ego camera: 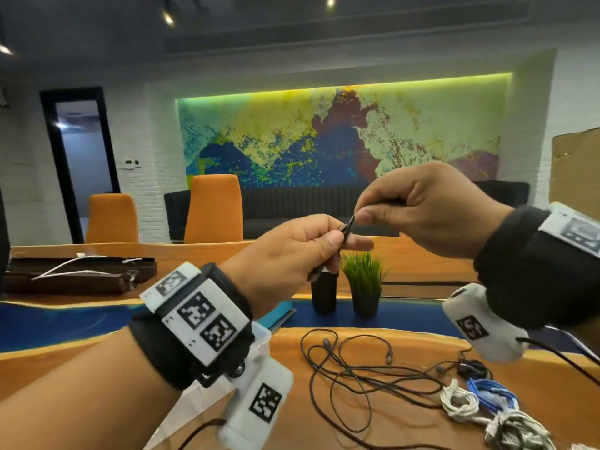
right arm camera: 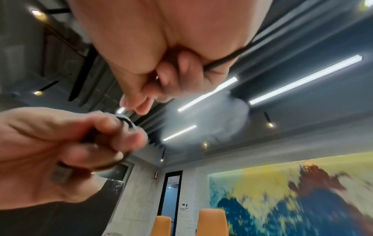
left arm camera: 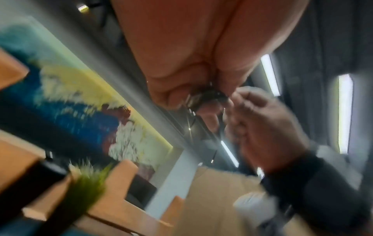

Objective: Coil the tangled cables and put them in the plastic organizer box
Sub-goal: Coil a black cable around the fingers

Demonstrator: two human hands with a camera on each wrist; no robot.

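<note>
Both hands are raised above the table. My left hand [ego camera: 328,245] grips a small coil of black cable [ego camera: 346,229], which also shows between its fingers in the left wrist view as the coil [left arm camera: 206,99] and in the right wrist view as the coil [right arm camera: 125,121]. My right hand [ego camera: 367,212] pinches the free end of that black cable [right arm camera: 222,62] close to the coil. A tangle of thin black cables [ego camera: 350,375] lies loose on the table. The clear plastic organizer box [ego camera: 263,336] is mostly hidden behind my left wrist.
White and blue bundled cables [ego camera: 480,401] lie at the right front of the wooden table [ego camera: 65,368]. A small potted grass plant [ego camera: 365,284] and a black cylinder [ego camera: 323,293] stand behind the tangle. Orange chairs [ego camera: 214,209] stand beyond the far edge.
</note>
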